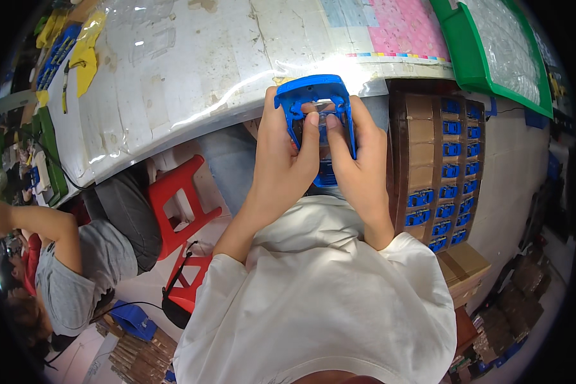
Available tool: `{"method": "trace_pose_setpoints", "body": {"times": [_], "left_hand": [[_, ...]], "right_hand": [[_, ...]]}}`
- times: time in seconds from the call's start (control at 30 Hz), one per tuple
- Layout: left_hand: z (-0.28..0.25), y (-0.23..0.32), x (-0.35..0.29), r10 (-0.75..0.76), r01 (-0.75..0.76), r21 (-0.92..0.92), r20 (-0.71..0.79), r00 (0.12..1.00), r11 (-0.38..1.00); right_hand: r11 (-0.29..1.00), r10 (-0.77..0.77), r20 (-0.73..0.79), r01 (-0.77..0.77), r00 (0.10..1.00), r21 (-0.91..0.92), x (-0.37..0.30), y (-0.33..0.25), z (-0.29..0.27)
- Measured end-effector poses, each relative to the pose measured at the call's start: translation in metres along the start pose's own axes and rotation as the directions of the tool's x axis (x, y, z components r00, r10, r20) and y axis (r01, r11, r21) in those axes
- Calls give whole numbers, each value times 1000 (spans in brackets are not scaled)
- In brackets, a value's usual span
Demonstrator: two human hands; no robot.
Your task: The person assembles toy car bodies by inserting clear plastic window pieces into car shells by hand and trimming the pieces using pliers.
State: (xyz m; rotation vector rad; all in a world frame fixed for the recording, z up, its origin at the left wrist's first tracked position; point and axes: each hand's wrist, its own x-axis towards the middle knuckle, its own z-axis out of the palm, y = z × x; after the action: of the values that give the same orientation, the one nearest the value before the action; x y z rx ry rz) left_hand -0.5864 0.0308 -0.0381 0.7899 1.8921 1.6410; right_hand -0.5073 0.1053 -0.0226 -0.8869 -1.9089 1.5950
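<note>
Between my two hands is a blue plastic toy car body shell (310, 85), its hollow underside turned up, just off the table's near edge. My left hand (288, 144) grips its left side, and my right hand (360, 144) grips the right side. Both thumbs reach into the hollow and press on a clear plastic piece (326, 107) set inside the shell, probably its window part. The fingers wrap round the outside and are partly hidden behind the shell. Its lower end shows between my wrists.
A worn white table (192, 70) lies ahead. To the right stands a divided carton (422, 137) with several blue car parts, below a green bin (470, 54) of clear plastic parts. Left are red stools (179, 205) and a seated person (86, 269) in a grey shirt.
</note>
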Motion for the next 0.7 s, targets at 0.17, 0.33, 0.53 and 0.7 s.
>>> {"method": "trace_pose_setpoints", "body": {"times": [0.17,0.33,0.53,0.7], "left_hand": [[2,2,1,-52,51,-90,-17,998,995],[2,-2,4,22,-23,-11,-72,997,1000],[1,-2,6,2,-21,-152,-122,993,988],[3,-3,3,0,-32,-214,-149,989,976]], "right_hand": [[1000,-5,-11,5,1000,8,2,3,2],[999,-40,-10,40,999,-6,4,3,3],[989,-20,112,3,994,148,-2,12,1],[982,3,197,-40,980,185,-3,17,-3]]}}
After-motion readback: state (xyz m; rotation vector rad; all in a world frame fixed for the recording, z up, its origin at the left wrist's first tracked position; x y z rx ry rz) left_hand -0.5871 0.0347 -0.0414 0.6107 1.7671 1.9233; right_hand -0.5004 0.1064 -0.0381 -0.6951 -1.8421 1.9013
